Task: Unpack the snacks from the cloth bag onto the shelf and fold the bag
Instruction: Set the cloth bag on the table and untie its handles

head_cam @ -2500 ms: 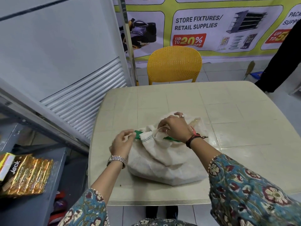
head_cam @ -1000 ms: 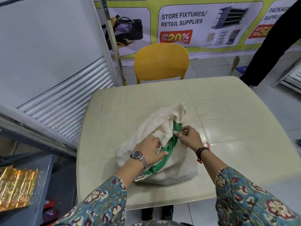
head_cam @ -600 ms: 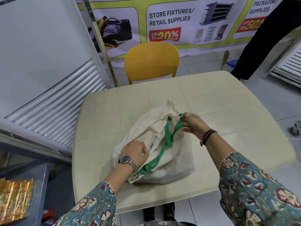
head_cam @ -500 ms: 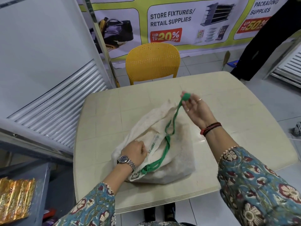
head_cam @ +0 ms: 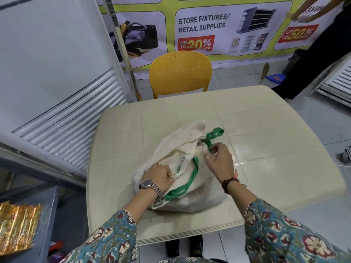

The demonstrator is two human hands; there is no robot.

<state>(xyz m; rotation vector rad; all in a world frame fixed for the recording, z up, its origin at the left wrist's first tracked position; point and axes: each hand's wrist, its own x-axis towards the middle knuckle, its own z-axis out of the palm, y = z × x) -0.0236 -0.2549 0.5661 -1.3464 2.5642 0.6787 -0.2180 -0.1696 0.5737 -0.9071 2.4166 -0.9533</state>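
Observation:
A cream cloth bag (head_cam: pixel 197 198) with green handles lies bulging on the beige table (head_cam: pixel 266 149). My left hand (head_cam: pixel 158 176) grips the bag's left rim beside its printed hem. My right hand (head_cam: pixel 218 158) pinches one green handle (head_cam: pixel 212 136) at the bag's mouth; its loop lies on the table behind my fingers. The other green handle (head_cam: pixel 187 185) runs along the rim between my hands. A pale packet shows just inside the opening (head_cam: pixel 199 151). Gold snack packs (head_cam: pixel 17 228) lie on the grey shelf (head_cam: pixel 47 215) at the lower left.
A yellow chair (head_cam: pixel 180 73) stands behind the table. White louvred panels (head_cam: pixel 66 118) lean along the left. Another person in black (head_cam: pixel 313 54) stands at the back right, near a second louvred panel (head_cam: pixel 340 78). A banner covers the back wall.
My right hand lifted the green handle up and away from the bag, then came back down to the mouth. My left hand stayed on the rim. The mouth has opened.

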